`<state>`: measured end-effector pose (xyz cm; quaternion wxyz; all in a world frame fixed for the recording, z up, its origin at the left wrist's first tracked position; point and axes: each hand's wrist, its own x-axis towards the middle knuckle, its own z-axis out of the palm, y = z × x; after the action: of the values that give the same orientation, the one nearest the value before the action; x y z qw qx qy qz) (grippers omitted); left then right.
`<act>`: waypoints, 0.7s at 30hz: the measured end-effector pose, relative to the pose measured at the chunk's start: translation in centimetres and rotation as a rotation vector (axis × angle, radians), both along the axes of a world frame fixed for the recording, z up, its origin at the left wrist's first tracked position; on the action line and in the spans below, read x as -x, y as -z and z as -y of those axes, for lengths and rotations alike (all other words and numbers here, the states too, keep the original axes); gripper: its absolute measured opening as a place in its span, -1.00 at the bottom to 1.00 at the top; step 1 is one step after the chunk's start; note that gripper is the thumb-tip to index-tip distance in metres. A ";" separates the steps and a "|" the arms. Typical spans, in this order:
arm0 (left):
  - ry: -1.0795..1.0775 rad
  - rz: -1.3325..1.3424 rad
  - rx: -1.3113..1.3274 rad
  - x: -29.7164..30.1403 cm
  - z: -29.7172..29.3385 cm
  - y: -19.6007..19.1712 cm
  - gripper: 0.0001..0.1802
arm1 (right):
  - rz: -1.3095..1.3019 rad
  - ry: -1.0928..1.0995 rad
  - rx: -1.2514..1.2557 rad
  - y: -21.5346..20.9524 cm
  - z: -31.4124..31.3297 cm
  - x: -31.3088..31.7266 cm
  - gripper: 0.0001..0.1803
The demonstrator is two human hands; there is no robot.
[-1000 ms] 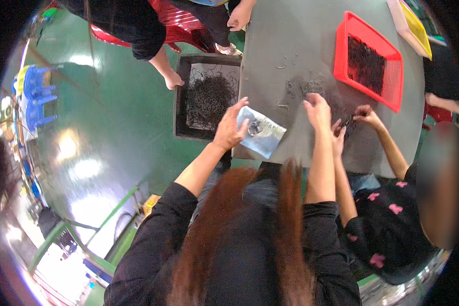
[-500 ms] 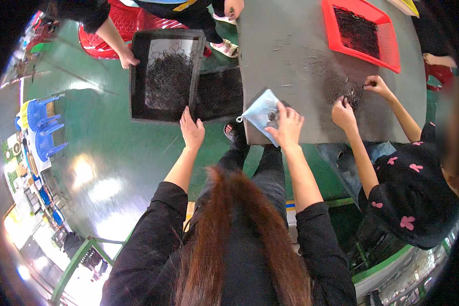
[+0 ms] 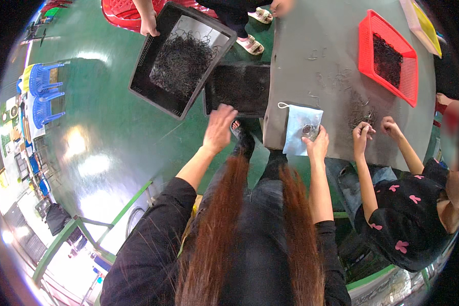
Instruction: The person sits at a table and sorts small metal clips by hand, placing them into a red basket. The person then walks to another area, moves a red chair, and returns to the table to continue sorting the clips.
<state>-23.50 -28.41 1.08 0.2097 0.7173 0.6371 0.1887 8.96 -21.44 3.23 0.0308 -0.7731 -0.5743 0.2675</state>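
My right hand [image 3: 317, 146] grips the lower right edge of a light blue pouch [image 3: 295, 122] with a white loop at its top corner. A small round dark-rimmed shape, too unclear to name, shows near my fingertips. The pouch overlaps the near left corner of the grey table [image 3: 293, 61]. My left hand [image 3: 219, 128], slightly blurred, is in the air with fingers stretched and nothing in it. Beyond it, a black crate [image 3: 137, 84] carries a heap of thin, curved black pieces [image 3: 183, 61]. Another person's hand [image 3: 149, 24] is on the crate's far left corner.
A second black crate [image 3: 238, 86] sits low beside the table. To the right, a co-worker's hands [image 3: 363, 133] are at a small pile of dark pieces. A red basket [image 3: 412, 84] holds more. Blue chairs [image 3: 47, 97] and a green railing [image 3: 120, 217] stand left.
My left hand has come away from the black crate, which has turned and now sits apart from it. The pouch in my right hand has turned more upright. The whole view has shifted.
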 end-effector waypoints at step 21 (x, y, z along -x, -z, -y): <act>-0.589 0.293 0.720 -0.2 -1.6 13.3 -0.63 | -0.072 -0.091 -0.117 1.9 -0.9 -2.2 -0.30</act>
<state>-23.29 -26.82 -12.19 0.4695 0.3547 0.8015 0.1067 11.21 -20.51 1.36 0.0841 -0.7329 -0.6222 0.2622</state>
